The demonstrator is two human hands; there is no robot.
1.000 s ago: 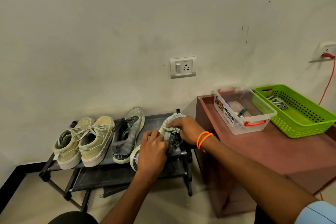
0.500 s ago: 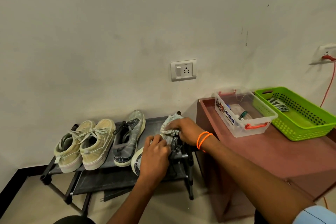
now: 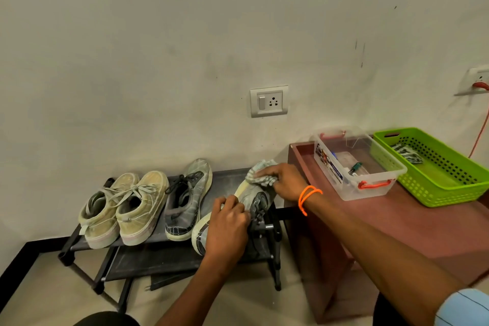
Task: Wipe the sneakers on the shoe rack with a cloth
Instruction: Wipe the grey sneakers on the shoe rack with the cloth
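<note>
Pale, scuffed wall (image 3: 158,47) fills most of the view, with a switch-and-socket plate (image 3: 269,101) set low on it and a second socket (image 3: 480,79) at the right edge carrying a red plug and cord. Against its foot stands a low black shoe rack (image 3: 230,180) with 2 shelves, on a light floor (image 3: 31,296) edged by a dark skirting. On the top shelf sit 2 beige sneakers (image 3: 124,209) side by side at the left, and a grey sneaker (image 3: 188,198) just beside them. A second grey sneaker (image 3: 248,196) lies tilted at the rack's right end, heel hanging over the front edge. The left hand (image 3: 227,227) grips this shoe near its heel, fingers curled over the upper. The right hand (image 3: 284,180), with orange bands on the wrist, presses a crumpled pale cloth (image 3: 260,173) onto the toe, fingers bent over it. Right of the rack stands a reddish-brown desk (image 3: 397,219) carrying a clear plastic box (image 3: 352,188) with orange handles and, touching its far side, a green perforated basket (image 3: 449,188) holding a folded cloth.
</note>
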